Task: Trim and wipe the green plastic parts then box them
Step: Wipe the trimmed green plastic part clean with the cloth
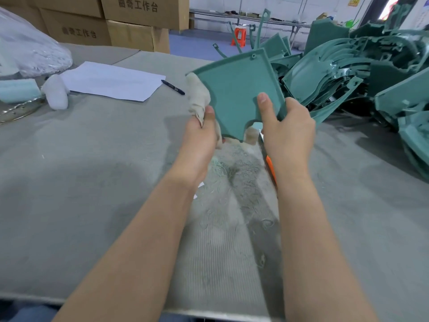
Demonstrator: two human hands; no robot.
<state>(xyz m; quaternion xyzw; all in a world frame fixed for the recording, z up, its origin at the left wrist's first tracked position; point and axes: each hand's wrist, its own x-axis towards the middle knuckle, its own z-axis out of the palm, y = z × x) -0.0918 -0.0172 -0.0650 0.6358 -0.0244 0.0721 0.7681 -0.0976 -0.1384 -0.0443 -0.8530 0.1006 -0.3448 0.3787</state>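
A flat green plastic panel with a notch at its lower edge is held up above the table. My right hand grips its lower right corner, thumb pressed on the face. My left hand holds a beige cloth against the panel's left edge. Behind my right wrist an orange-handled knife lies on the table, mostly hidden. A big heap of green plastic parts fills the right side.
The grey cloth-covered table carries green shavings under my hands. White paper and a black pen lie at the left, beside foam and a plastic bag. Cardboard boxes stand behind.
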